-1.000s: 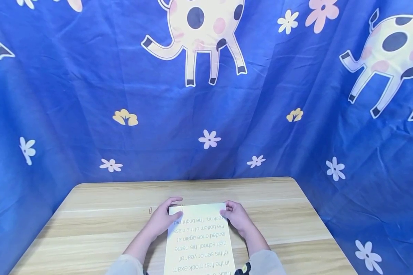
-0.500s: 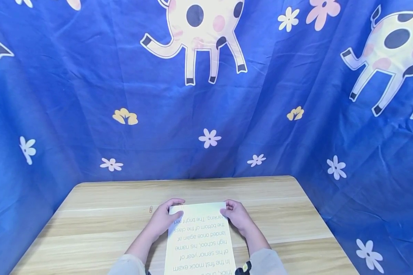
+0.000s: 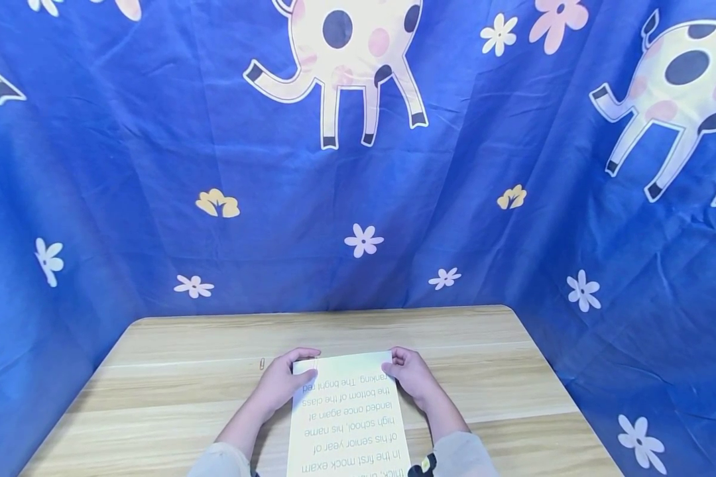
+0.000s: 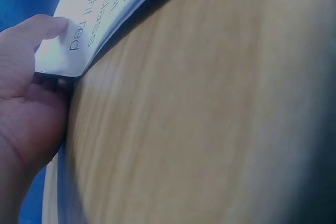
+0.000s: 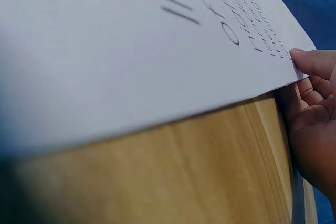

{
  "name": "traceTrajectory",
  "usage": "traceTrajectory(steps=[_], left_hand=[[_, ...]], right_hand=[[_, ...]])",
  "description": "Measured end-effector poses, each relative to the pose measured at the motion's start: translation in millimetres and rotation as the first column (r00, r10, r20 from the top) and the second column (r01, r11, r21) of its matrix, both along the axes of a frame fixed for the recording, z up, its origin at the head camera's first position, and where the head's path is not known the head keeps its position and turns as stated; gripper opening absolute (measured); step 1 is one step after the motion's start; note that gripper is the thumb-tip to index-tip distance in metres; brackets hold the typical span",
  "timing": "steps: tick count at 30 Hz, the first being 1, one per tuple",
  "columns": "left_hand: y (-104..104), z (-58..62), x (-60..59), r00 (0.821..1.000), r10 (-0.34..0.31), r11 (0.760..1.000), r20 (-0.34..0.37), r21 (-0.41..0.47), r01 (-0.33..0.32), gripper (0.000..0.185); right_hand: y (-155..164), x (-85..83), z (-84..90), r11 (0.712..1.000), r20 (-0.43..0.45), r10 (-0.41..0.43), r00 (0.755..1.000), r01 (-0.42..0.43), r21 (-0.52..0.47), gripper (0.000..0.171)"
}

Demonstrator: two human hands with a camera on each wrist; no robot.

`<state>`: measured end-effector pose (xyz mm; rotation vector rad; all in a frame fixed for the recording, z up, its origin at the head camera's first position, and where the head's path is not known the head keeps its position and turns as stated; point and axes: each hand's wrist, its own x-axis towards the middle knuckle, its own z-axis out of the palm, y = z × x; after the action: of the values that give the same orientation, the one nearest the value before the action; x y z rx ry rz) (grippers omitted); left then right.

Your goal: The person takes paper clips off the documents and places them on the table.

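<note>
I pinch the far corners of the white printed paper sheet (image 3: 346, 414), low in the frame's centre over the pale wooden table (image 3: 155, 391), with my left hand (image 3: 280, 382) and right hand (image 3: 414, 377) (thumbs on top), and uneven pulling could crease it.

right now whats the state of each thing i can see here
printed sheet: far corners lifted off the table, text upside down in the head view
left hand: pinches the sheet's far left corner
right hand: pinches its far right corner
paper clip: flat on table, untouched

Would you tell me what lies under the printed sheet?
Under the printed sheet shows the wooden table; both hands' fingers curl beneath its far corners. Anything under its middle is covered.
</note>
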<state>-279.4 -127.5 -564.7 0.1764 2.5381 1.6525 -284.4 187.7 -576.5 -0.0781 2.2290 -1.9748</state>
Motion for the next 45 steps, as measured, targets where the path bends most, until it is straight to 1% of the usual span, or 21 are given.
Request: traceTrajectory(steps=[4,10,13,18,28,35,40,45], left_hand=[[-0.7,0.3,0.5,1.000,-0.004,1.000,-0.005,-0.012,0.004,0.041],[-1.1,0.7,1.2,1.000,0.004,1.000,0.003,0.002,-0.004,0.040],[-1.1,0.0,1.1,1.000,0.005,1.000,0.006,0.013,-0.006,0.040],[-0.6,-1.1,1.3,1.000,0.014,1.000,0.012,0.017,-0.014,0.040],[-0.2,-0.5,1.9,0.998,0.038,0.998,0.042,0.041,-0.039,0.040],[0.4,-3.3,1.4,0.998,0.055,0.998,0.026,0.023,-0.055,0.037],[0.9,-4.5,0.9,0.998,0.066,0.997,0.022,0.041,-0.067,0.037],[1.1,-4.2,0.4,0.996,0.082,0.996,0.029,0.034,-0.083,0.037]], right_hand=[[0.6,-0.8,-0.4,1.000,-0.001,0.005,1.000,-0.005,0.002,0.019],[1.9,-1.8,-1.5,1.000,0.002,0.016,1.000,-0.016,-0.004,0.018],[1.9,-1.4,-1.4,1.000,0.010,0.013,1.000,-0.013,-0.011,0.017],[1.0,0.7,-0.5,1.000,0.003,0.001,1.000,-0.001,0.005,0.018],[0.3,1.7,2.7,1.000,0.007,0.005,1.000,-0.005,0.016,0.019],[-0.5,1.7,2.8,1.000,0.013,0.001,1.000,-0.002,0.013,0.019],[0.0,1.4,3.5,1.000,0.015,0.006,1.000,-0.007,0.019,0.019],[1.2,0.8,2.9,0.999,0.015,0.020,1.000,-0.020,0.026,0.019]])
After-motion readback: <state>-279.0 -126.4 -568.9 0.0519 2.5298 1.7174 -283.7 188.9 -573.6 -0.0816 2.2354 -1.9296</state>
